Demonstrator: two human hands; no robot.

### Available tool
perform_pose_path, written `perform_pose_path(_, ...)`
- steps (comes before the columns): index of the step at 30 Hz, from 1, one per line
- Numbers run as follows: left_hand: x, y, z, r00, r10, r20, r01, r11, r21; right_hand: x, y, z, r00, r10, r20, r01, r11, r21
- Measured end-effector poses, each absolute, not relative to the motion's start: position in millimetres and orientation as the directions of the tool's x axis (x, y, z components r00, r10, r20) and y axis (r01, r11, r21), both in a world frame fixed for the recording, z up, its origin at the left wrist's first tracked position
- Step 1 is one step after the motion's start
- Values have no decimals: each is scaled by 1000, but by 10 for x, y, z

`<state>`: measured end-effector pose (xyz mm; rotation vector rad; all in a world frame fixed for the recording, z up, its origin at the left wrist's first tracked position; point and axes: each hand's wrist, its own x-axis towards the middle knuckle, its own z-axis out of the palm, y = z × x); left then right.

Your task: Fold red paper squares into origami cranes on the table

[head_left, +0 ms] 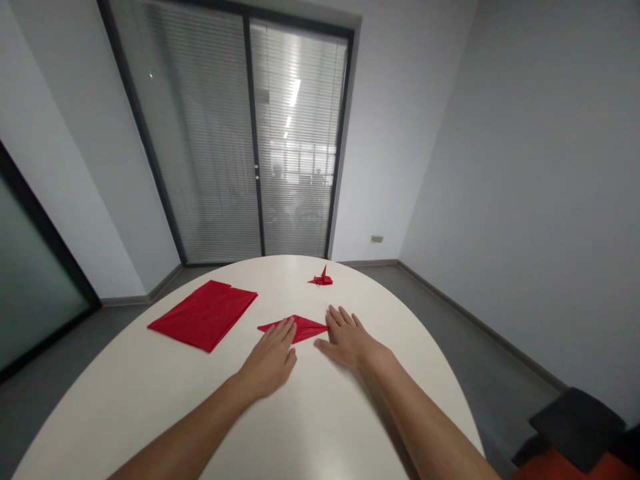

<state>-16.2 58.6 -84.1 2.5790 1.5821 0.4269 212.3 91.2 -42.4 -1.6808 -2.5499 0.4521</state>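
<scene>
Folded paper [311, 329], red, a long narrow diamond, lies flat on the white desk [300, 427], roughly mid-width, long axis running left to right. Both hands at it.

Left hand [270, 360]: palm down, fingers straight and together, laid over the middle of the paper. Released, pressing or resting on top; how hard, can't tell. Paper's left tip pokes out past the fingers.

Right hand [349, 341]: palm down, fingers slightly spread, thumb out to the left. Also released, at the paper's right tip, which meets the hand between thumb and index finger. Can't tell if any of the tip runs underneath.

Rest of the desk: red sheets [205, 317], larger, flat, left of the folded paper and apart from it, edges not quite aligned. Small red crane [323, 279] near the far edge, beyond the right hand, one point sticking up.

Beyond the desk: dark-framed glass partition [215, 147] with blinds. Wall socket [377, 239] to its right. Chair [577, 427], black and orange, lower right, partly cut off.
</scene>
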Motion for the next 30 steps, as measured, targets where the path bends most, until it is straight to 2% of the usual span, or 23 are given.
perform_pose_path(2, -166, 586, -835, 432, 881, 191, 858, -467, 215, 2138, 949, -449, -500, 866, 10, 827, 481, -291)
perform_pose_path(5, -175, 587, -826, 462, 865, 195, 835, -498, 232, 2122, 985, -460, -687, 703, 187, 645, 707, -290)
perform_pose_path(7, -181, 591, -829, 486, 849, 205, 815, -526, 246, 2090, 992, -456, -762, 598, 250, 535, 798, -277)
perform_pose_path(9, -186, 596, -841, 500, 836, 227, 804, -545, 237, 2054, 988, -441, -782, 561, 270, 498, 824, -271)
perform_pose_path(17, -149, 549, -815, 411, 829, 379, 863, -488, 131, 2008, 951, -347, -770, 587, 251, 539, 808, -237)
perform_pose_path(21, -123, 504, -746, 354, 859, 370, 884, -437, 167, 1974, 918, -354, -751, 611, 252, 553, 790, -265)
perform_pose_path(26, -134, 513, -762, 346, 869, 354, 879, -432, 202, 1922, 879, -353, -775, 582, 245, 514, 807, -290)
perform_pose_path(30, -134, 520, -768, 318, 881, 351, 878, -413, 242, 1956, 895, -375, -745, 622, 240, 543, 776, -321)
